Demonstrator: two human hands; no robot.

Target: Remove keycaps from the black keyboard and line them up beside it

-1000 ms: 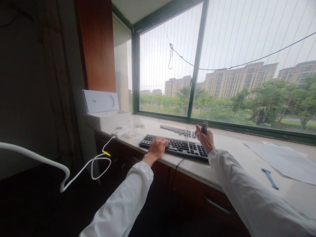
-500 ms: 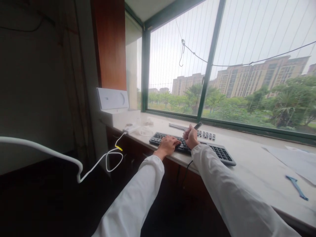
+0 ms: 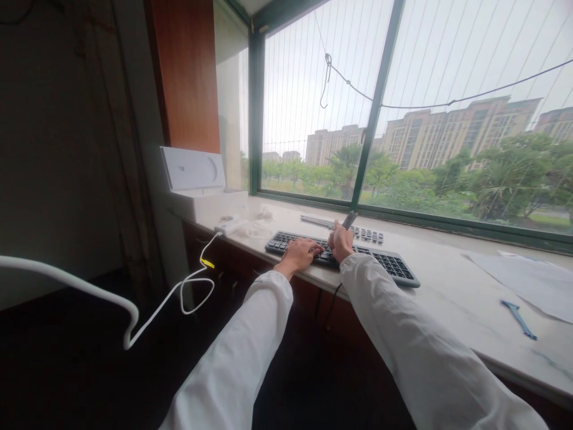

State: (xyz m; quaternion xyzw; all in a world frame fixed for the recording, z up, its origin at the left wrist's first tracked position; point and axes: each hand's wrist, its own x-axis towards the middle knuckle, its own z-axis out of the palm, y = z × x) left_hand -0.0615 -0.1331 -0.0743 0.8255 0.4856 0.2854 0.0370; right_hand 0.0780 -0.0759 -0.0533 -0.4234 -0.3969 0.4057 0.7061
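A dark grey full-size keyboard (image 3: 396, 267) with black keys lies along the front of the pale counter. My left hand (image 3: 301, 254) rests on its left half, fingers reaching rightward over the keys and holding nothing that I can see. Just right of it, my right hand (image 3: 341, 242) is closed in a fist around a dark-handled tool (image 3: 350, 220). The handle sticks up above the fist; its lower end is hidden by the hand. Behind the keyboard lie several loose keycaps (image 3: 369, 235) in rows and some thin grey strips (image 3: 317, 221).
An open white box (image 3: 208, 206) stands at the counter's left end, beside a white power adapter (image 3: 227, 228) and clear plastic wrapping (image 3: 262, 224). A white cable (image 3: 156, 316) hangs at left. On the right are a blue plastic tool (image 3: 519, 319) and paper sheets (image 3: 523, 278). Windows rise behind.
The view has shifted slightly, so everything sits a little further left and higher. The tool's handle shows more and stands more upright in my right fist. My left hand stays on the keyboard.
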